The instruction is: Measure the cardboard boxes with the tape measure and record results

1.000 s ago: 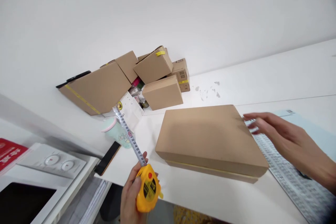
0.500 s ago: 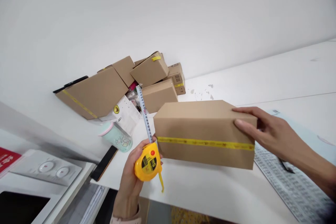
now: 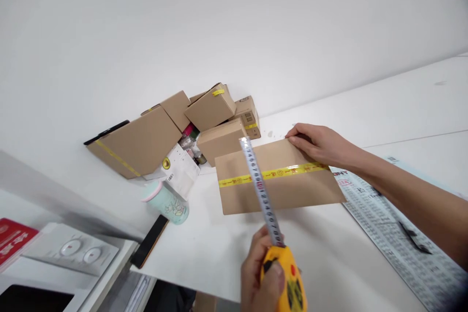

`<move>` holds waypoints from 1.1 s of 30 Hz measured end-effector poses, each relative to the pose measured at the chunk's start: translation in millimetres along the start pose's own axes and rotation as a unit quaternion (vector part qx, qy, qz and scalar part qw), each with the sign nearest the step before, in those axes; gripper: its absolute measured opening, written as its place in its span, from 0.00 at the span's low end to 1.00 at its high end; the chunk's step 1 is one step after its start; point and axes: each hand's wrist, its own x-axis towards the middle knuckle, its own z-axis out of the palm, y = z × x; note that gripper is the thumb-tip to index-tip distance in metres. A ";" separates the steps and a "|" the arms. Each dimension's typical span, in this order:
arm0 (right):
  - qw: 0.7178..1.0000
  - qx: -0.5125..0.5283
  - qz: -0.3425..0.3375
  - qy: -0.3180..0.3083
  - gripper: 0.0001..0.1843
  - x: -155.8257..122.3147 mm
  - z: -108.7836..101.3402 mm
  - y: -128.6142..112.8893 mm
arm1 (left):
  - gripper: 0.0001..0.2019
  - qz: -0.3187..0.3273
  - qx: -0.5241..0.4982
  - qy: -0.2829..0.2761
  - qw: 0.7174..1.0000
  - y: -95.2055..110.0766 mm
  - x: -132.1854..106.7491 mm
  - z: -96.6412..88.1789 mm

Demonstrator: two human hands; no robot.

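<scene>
My left hand (image 3: pixel 258 273) is closed around a yellow tape measure (image 3: pixel 292 278) at the bottom centre. Its numbered blade (image 3: pixel 263 197) is pulled out and slants up and left in front of a cardboard box (image 3: pixel 285 192). From this angle I cannot tell whether blade and box touch. Yellow printed packing tape (image 3: pixel 288 171) runs along the box's facing side. My right hand (image 3: pixel 314 144) pinches the box's upper right edge between thumb and fingers, and the box is tilted over the white table.
Several cardboard boxes (image 3: pixel 219 139) are stacked against the wall at the back left. Nearby stand a mint-green cup (image 3: pixel 170 204) and a dark flat object (image 3: pixel 149 241) at the table edge (image 3: pixel 190 277). A printed mat (image 3: pixel 398 229) lies at right, below my forearm.
The tape measure has moved right in my left hand, its blade now crossing before the box. My right hand has turned the box, so a different view of its taped side shows.
</scene>
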 end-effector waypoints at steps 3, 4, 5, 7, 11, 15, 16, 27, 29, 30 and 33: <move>0.996 -0.066 -0.051 0.019 0.16 6.9 7.5 -1.7 | 0.28 -0.035 -0.020 -0.048 0.998 -9.0 7.5 16.0; 0.993 -0.088 -0.068 0.028 0.17 7.5 10.1 -1.7 | 0.27 -0.041 -0.024 -0.057 0.997 -8.9 10.7 19.5; 0.990 -0.106 -0.084 0.036 0.19 7.5 12.6 -1.4 | 0.27 -0.045 -0.025 -0.064 0.997 -7.8 13.9 22.1; 0.983 -0.134 -0.114 0.044 0.23 6.3 16.4 0.1 | 0.28 -0.057 -0.024 -0.072 0.995 -4.0 19.4 25.4; 0.965 -0.196 -0.170 0.041 0.31 3.1 18.7 2.2 | 0.29 -0.078 -0.019 -0.076 0.994 1.7 24.0 29.3; 0.957 -0.224 -0.179 0.038 0.33 3.0 17.8 0.5 | 0.28 -0.088 -0.013 -0.072 0.993 0.1 21.2 32.4; 0.957 -0.226 -0.176 0.034 0.32 3.4 17.6 0.0 | 0.28 -0.088 -0.012 -0.070 0.994 -1.3 20.1 33.0; 0.956 -0.234 -0.176 0.029 0.31 2.7 17.7 2.5 | 0.26 -0.070 0.008 -0.062 0.996 -23.1 19.0 46.0; 0.956 -0.235 -0.175 0.028 0.32 2.1 18.2 2.6 | 0.26 -0.070 0.006 -0.058 0.996 -23.9 18.7 46.3; 0.956 -0.234 -0.174 0.028 0.32 2.0 18.6 2.9 | 0.26 -0.069 0.006 -0.054 0.996 -23.7 18.4 46.3; 0.957 -0.232 -0.173 0.034 0.32 2.2 20.5 5.1 | 0.26 -0.066 0.009 -0.044 0.997 -21.9 17.8 46.6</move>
